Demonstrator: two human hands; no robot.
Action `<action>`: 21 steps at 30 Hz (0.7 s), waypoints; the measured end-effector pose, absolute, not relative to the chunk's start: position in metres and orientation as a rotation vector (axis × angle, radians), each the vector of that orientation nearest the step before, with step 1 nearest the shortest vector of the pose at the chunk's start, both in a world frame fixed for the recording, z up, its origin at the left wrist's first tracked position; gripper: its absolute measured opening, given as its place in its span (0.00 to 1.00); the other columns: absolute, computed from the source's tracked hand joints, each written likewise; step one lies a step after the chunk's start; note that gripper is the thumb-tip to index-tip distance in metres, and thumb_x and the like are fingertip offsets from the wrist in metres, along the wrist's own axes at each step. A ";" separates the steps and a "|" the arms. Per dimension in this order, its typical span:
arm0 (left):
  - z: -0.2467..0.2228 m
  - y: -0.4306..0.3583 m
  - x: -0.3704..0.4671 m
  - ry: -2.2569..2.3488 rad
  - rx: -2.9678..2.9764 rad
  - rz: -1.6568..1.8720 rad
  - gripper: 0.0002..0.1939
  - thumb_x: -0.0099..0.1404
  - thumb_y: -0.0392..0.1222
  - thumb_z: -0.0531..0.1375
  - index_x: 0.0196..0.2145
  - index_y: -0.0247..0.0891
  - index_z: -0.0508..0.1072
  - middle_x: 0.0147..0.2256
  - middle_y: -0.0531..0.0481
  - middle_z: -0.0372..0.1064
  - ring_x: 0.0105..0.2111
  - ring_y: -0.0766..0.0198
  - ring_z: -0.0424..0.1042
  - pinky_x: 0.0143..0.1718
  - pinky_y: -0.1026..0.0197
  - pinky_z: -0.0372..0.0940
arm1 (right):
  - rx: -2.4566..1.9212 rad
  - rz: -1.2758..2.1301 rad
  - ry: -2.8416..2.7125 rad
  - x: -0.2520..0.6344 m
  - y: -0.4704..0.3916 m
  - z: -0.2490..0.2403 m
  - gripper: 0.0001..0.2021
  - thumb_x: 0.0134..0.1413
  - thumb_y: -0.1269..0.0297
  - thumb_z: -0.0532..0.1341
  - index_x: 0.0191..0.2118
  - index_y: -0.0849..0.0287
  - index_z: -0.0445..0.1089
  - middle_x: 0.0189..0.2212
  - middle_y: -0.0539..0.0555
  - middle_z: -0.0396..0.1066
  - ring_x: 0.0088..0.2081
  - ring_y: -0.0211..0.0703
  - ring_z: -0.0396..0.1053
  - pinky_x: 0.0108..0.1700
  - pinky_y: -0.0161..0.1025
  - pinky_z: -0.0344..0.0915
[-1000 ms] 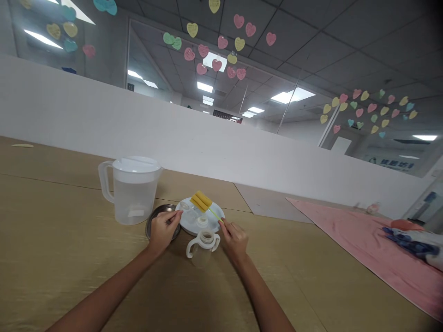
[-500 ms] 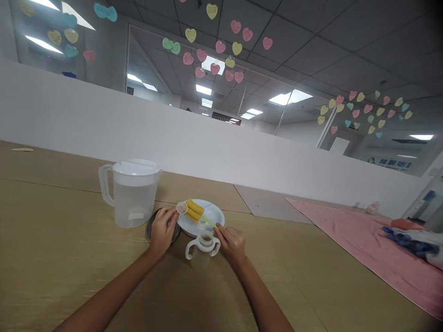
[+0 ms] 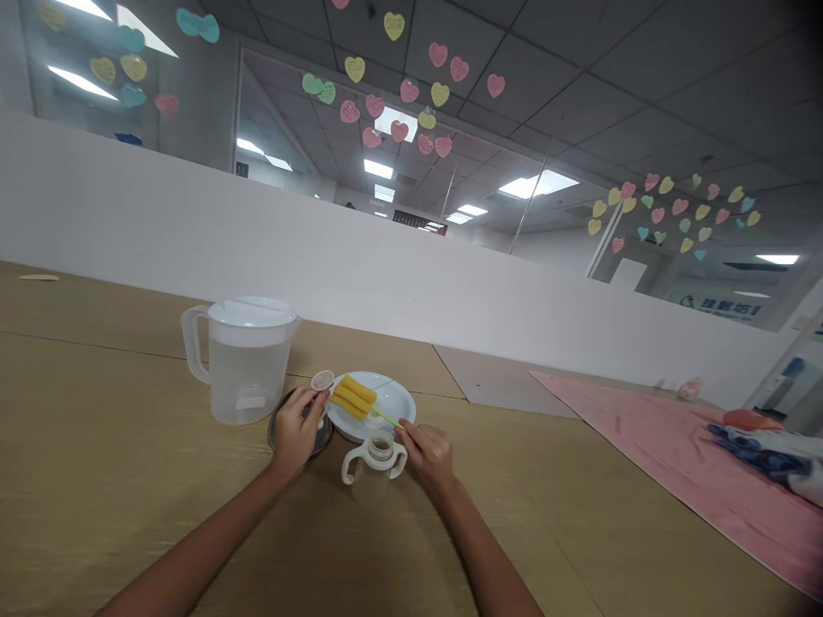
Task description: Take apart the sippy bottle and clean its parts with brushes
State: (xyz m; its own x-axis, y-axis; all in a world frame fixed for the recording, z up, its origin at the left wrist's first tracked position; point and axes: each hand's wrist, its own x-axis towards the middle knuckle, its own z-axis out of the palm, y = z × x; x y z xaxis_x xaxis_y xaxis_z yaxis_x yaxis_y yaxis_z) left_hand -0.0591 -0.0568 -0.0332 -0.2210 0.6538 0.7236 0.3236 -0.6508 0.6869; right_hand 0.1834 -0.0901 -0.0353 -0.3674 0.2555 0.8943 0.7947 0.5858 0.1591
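Note:
Between its fingertips my left hand (image 3: 297, 431) pinches a small round translucent cap (image 3: 322, 380), held up over a dark round dish (image 3: 280, 422). My right hand (image 3: 429, 454) grips the thin green handle (image 3: 389, 418) of a brush with a yellow sponge head (image 3: 353, 396). The sponge points left, above a white plate (image 3: 402, 396), a little apart from the cap. A small clear part lies on the plate, partly hidden beneath the brush. Just in front of the plate stands a baby bottle (image 3: 375, 458) with two white side handles and an open neck.
A lidded translucent pitcher (image 3: 249, 364) stands left of the dish. A pink cloth (image 3: 649, 437) covers the table's right side, with blue and white fabric (image 3: 765, 450) on it. A low white wall (image 3: 399, 274) runs along the back.
The cap in my left hand has moved left, away from the sponge. The brush has shifted slightly left and down in my right hand.

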 end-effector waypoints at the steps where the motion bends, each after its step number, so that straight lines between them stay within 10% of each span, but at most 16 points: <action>1: -0.033 -0.057 -0.059 1.154 1.782 1.948 0.15 0.64 0.49 0.52 0.33 0.37 0.74 0.35 0.48 0.71 0.37 0.60 0.70 0.38 0.61 0.65 | -0.853 -0.737 -1.912 0.183 -0.090 -0.035 0.10 0.60 0.65 0.56 0.34 0.62 0.74 0.16 0.51 0.69 0.18 0.34 0.64 0.23 0.34 0.56; 10: -0.028 -0.057 -0.064 1.289 1.680 1.929 0.20 0.65 0.52 0.49 0.40 0.35 0.72 0.37 0.45 0.72 0.38 0.58 0.72 0.41 0.59 0.65 | -0.957 -0.647 -1.978 0.181 -0.093 -0.034 0.19 0.59 0.62 0.56 0.18 0.60 0.69 0.13 0.50 0.65 0.16 0.32 0.60 0.23 0.32 0.51; 21: -0.038 -0.032 -0.093 1.694 1.809 1.605 0.11 0.55 0.47 0.54 0.29 0.39 0.73 0.27 0.49 0.71 0.25 0.60 0.67 0.31 0.61 0.61 | -1.232 -0.292 -1.477 0.186 -0.086 -0.037 0.17 0.60 0.58 0.52 0.31 0.63 0.74 0.26 0.55 0.75 0.26 0.39 0.70 0.30 0.32 0.62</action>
State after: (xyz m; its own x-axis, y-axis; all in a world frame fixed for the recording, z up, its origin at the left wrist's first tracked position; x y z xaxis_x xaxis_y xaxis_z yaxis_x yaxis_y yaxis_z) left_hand -0.0932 -0.0322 -0.0376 -0.2380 0.7987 0.5526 0.5948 -0.3299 0.7331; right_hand 0.1862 -0.0857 -0.0368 0.1817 0.5173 0.8363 0.7963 0.4216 -0.4338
